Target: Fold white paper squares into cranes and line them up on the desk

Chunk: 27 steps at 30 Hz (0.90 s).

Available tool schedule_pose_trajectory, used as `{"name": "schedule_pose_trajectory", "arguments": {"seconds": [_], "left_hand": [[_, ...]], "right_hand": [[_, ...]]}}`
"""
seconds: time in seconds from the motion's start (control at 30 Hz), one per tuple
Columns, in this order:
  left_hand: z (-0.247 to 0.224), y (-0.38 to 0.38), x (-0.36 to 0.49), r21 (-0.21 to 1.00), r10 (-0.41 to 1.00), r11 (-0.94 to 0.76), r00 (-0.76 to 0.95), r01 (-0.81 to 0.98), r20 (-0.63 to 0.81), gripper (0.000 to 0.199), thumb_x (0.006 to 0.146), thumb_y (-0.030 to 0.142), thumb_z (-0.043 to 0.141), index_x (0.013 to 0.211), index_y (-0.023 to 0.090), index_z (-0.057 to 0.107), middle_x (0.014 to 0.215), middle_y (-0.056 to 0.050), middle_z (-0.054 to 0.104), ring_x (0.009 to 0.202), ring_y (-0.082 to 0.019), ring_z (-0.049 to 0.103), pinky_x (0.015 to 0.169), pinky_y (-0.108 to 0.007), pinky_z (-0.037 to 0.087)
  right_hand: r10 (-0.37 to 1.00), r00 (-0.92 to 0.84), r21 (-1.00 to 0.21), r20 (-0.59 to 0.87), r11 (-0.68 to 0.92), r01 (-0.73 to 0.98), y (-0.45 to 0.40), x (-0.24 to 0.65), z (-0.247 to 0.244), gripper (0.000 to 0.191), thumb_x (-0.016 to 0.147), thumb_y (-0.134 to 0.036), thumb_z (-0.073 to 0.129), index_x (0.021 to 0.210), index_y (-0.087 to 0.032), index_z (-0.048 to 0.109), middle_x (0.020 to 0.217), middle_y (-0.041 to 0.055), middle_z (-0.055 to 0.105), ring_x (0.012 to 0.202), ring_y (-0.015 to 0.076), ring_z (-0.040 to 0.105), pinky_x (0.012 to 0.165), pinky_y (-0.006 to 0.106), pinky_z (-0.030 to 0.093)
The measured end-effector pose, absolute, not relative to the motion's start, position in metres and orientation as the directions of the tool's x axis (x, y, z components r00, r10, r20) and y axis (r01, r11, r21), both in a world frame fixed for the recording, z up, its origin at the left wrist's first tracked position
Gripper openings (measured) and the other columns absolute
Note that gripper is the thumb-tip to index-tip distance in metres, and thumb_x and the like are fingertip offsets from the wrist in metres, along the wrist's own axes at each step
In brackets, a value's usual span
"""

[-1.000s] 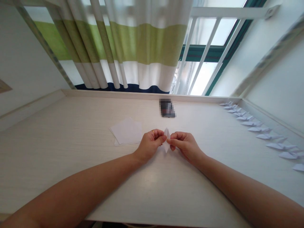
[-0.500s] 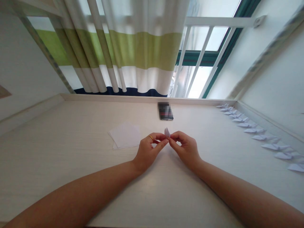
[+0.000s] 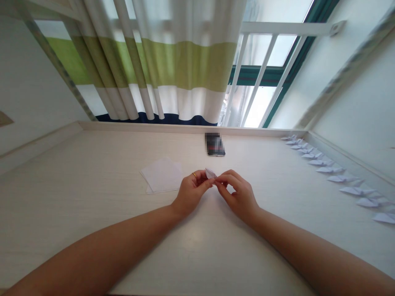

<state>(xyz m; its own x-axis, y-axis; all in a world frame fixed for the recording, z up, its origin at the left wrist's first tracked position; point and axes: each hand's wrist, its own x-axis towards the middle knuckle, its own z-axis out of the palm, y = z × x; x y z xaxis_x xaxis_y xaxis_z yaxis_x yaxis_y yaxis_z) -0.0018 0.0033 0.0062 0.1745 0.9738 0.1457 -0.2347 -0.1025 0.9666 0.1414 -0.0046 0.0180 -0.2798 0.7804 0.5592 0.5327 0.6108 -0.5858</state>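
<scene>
Between my two hands is a small folded white paper (image 3: 210, 173), its pointed end tilted up to the left. My left hand (image 3: 193, 191), with a gold ring on one finger, pinches it from the left. From the right, the fingertips of my right hand (image 3: 237, 191) close on its lower right end, touching the left fingertips. The part under the fingertips is hidden. Left of my left hand, flat white paper sheets (image 3: 162, 174) lie overlapping on the white table (image 3: 92, 181).
A dark phone-like object (image 3: 215, 144), partly pixelated, lies beyond my hands. Along the right edge runs a row of several folded white paper figures (image 3: 330, 169). A raised rim (image 3: 154, 127) bounds the table's far side, before a curtain (image 3: 197, 65) and white window bars (image 3: 259, 80).
The folded paper has tipped from upright to leaning left, towards my left fingers. Both hands have shifted slightly, with my right fingertips a little further left.
</scene>
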Motion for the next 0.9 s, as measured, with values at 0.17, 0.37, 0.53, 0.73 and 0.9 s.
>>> {"name": "schedule_pose_trajectory", "arguments": {"seconds": [0.17, 0.37, 0.53, 0.73, 0.9], "left_hand": [[0.007, 0.002, -0.002, 0.975, 0.961, -0.109, 0.228, -0.196, 0.153, 0.018, 0.071, 0.024, 0.058, 0.086, 0.015, 0.062, 0.084, -0.003, 0.061, 0.073, -0.011, 0.053, 0.067, -0.023, 0.044], [0.004, 0.004, 0.000, 0.962, 0.979, -0.106, 0.142, -0.251, 0.145, 0.030, 0.066, 0.020, 0.062, 0.094, 0.018, 0.050, 0.072, 0.002, 0.057, 0.063, -0.009, 0.054, 0.062, -0.023, 0.045], [0.003, 0.006, 0.000, 0.964, 0.985, -0.109, 0.107, -0.242, 0.138, 0.018, 0.064, 0.018, 0.064, 0.077, 0.016, 0.052, 0.070, 0.003, 0.054, 0.063, -0.008, 0.053, 0.060, -0.021, 0.045], [0.006, 0.004, -0.003, 0.955, 0.977, -0.042, 0.189, -0.293, 0.101, 0.020, 0.061, 0.017, 0.067, 0.079, 0.014, 0.057, 0.070, 0.000, 0.062, 0.065, -0.011, 0.057, 0.067, -0.026, 0.046], [0.005, 0.005, -0.003, 0.937, 0.971, -0.017, 0.219, -0.348, 0.099, 0.019, 0.060, 0.016, 0.068, 0.078, 0.013, 0.061, 0.070, -0.001, 0.065, 0.066, -0.012, 0.059, 0.069, -0.027, 0.046]], "right_hand": [[0.836, -0.223, -0.679, 0.502, 0.540, 0.497, -0.003, 0.142, 0.019, 0.007, 0.075, -0.018, 0.049, 0.082, -0.019, 0.047, 0.081, 0.0051, 0.049, 0.071, 0.0148, 0.051, 0.043, 0.021, 0.036], [0.914, -0.235, -0.884, 0.330, 0.387, 0.263, 0.005, 0.142, 0.008, 0.012, 0.075, -0.019, 0.052, 0.084, -0.020, 0.044, 0.072, -0.0006, 0.048, 0.066, 0.0117, 0.049, 0.055, 0.023, 0.039], [0.937, -0.246, -0.967, 0.248, 0.253, -0.012, 0.010, 0.142, 0.008, 0.015, 0.071, -0.018, 0.057, 0.081, -0.020, 0.046, 0.068, -0.0041, 0.046, 0.059, 0.0080, 0.046, 0.055, 0.022, 0.039], [0.948, -0.269, -0.981, 0.170, 0.136, -0.142, 0.008, 0.142, 0.015, 0.016, 0.067, -0.016, 0.061, 0.080, -0.019, 0.052, 0.066, -0.0048, 0.051, 0.056, 0.0077, 0.050, 0.057, 0.023, 0.042], [0.948, -0.290, -0.985, 0.128, 0.088, -0.146, 0.009, 0.144, 0.014, 0.015, 0.066, -0.017, 0.063, 0.081, -0.017, 0.059, 0.064, -0.0028, 0.057, 0.057, 0.0088, 0.053, 0.060, 0.024, 0.042]]}}
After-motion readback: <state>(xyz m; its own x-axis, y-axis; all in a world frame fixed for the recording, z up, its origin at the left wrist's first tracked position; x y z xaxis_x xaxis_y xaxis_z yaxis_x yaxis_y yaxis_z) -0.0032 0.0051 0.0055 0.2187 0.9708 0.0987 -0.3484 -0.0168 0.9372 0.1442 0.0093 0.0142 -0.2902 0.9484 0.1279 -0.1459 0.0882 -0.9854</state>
